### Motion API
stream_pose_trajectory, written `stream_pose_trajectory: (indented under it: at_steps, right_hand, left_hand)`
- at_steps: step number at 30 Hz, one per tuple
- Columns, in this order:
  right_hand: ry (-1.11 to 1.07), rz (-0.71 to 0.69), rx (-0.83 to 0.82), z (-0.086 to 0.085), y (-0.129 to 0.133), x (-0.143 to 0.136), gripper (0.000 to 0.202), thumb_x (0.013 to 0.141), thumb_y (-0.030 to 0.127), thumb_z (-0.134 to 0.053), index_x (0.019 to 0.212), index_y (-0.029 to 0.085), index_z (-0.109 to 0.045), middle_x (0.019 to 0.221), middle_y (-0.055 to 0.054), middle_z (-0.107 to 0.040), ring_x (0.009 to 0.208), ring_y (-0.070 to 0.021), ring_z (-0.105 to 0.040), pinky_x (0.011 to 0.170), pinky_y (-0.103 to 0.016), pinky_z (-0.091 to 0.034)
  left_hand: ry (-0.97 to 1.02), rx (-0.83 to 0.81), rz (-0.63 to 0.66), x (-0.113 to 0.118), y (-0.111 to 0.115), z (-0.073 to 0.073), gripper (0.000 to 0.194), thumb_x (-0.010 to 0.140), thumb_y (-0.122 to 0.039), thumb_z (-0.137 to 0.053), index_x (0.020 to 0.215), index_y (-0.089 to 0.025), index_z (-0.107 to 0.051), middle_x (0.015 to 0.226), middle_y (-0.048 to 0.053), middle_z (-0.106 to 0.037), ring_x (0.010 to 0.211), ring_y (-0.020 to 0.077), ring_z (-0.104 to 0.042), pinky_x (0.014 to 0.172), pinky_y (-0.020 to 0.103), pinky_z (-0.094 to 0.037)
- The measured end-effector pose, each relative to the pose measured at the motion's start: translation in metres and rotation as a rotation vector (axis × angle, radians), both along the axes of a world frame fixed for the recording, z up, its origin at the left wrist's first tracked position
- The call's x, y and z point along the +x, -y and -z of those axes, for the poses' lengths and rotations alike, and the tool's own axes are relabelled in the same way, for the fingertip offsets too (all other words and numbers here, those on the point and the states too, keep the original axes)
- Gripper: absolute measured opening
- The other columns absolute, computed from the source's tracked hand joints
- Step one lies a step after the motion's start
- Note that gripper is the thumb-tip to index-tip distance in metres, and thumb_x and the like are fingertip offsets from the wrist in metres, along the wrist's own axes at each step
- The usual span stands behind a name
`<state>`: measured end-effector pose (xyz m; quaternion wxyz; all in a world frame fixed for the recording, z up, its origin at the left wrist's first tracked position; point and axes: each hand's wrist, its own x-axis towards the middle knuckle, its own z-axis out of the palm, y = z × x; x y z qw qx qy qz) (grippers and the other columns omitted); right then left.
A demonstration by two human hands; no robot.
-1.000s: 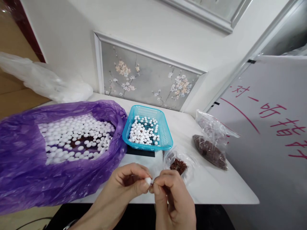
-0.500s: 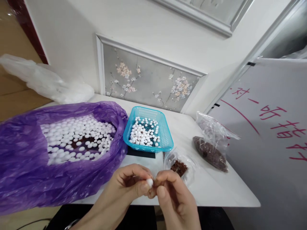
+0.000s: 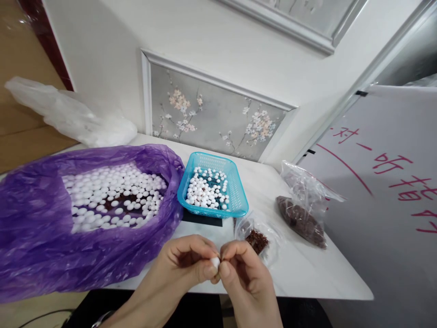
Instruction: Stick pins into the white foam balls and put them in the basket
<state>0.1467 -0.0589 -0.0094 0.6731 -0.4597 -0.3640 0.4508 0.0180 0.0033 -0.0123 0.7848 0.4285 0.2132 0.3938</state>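
A small white ball [image 3: 215, 262] is pinched between the thumb and forefinger of my left hand [image 3: 182, 269]. Against its right side sit the closed thumb and fingertips of my right hand [image 3: 247, 278]; whatever they pinch is hidden. Just behind the right hand, a clear plastic bag [image 3: 275, 241] lies open with small reddish-brown pieces [image 3: 256, 241] in it. Beyond both hands stands a blue plastic basket [image 3: 241, 200] holding many white balls [image 3: 201, 191]. To the left, an open purple plastic bag [image 3: 136, 259] is spread around many more white balls [image 3: 99, 182].
The white table [image 3: 327, 278] ends at a slanted right edge. On its right side rests a clear bag of brown material [image 3: 300, 218], near a whiteboard [image 3: 375, 218] with red writing. A crumpled translucent bag [image 3: 78, 120] lies at the back left, by the wall.
My right hand's fingertips have moved left and closed in against the white ball. The left hand keeps its pinch, and the view has shifted slightly.
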Motion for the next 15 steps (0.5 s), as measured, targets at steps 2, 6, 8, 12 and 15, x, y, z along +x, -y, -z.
stream_pose_trajectory:
  at_steps: [2,6,8,12,15]
  right_hand:
    - [0.011,-0.023,-0.01,0.001,-0.001,0.002,0.024,0.082,0.04,-0.076,0.079,0.021,-0.061,0.069,0.003,-0.059,0.063,-0.0113,-0.057,0.062,-0.023,-0.049]
    - [0.05,-0.044,-0.022,0.007,-0.004,0.004,0.025,0.085,0.041,-0.072,0.081,0.021,-0.058,0.073,0.004,-0.058,0.063,-0.011,-0.056,0.062,-0.024,-0.047]
    - [0.008,-0.081,-0.013,0.01,-0.006,0.005,0.025,0.087,0.04,-0.071,0.082,0.021,-0.057,0.072,0.004,-0.056,0.061,-0.0098,-0.054,0.061,-0.023,-0.046]
    - [-0.185,-0.184,0.039,0.011,-0.008,0.004,0.026,0.089,0.043,-0.068,0.084,0.021,-0.057,0.069,0.004,-0.056,0.06,-0.0098,-0.052,0.059,-0.024,-0.043]
    - [-0.177,-0.161,0.06,0.01,-0.008,0.003,0.026,0.09,0.045,-0.067,0.085,0.021,-0.058,0.07,0.004,-0.056,0.061,-0.0105,-0.053,0.061,-0.025,-0.045]
  left_hand:
    - [-0.009,0.003,-0.006,0.0,0.0,-0.001,0.006,0.077,-0.017,-0.08,0.074,-0.021,-0.077,0.076,0.0,-0.069,0.07,0.0128,-0.063,0.069,0.025,-0.05]
    - [-0.039,0.043,-0.027,0.002,-0.002,-0.003,0.005,0.076,-0.018,-0.081,0.073,-0.02,-0.077,0.073,0.0,-0.067,0.065,0.0124,-0.061,0.067,0.026,-0.05]
    - [-0.037,0.025,-0.017,0.004,-0.003,-0.004,0.005,0.076,-0.021,-0.081,0.073,-0.019,-0.077,0.071,0.0,-0.067,0.062,0.0128,-0.06,0.065,0.027,-0.049]
    - [0.031,-0.04,0.004,0.007,-0.003,-0.005,0.009,0.076,-0.029,-0.082,0.073,-0.02,-0.079,0.067,0.001,-0.068,0.06,0.0127,-0.058,0.061,0.026,-0.048]
    - [0.038,-0.021,0.01,0.008,-0.003,-0.007,0.008,0.076,-0.028,-0.081,0.073,-0.021,-0.079,0.065,0.001,-0.068,0.061,0.0127,-0.057,0.061,0.026,-0.047]
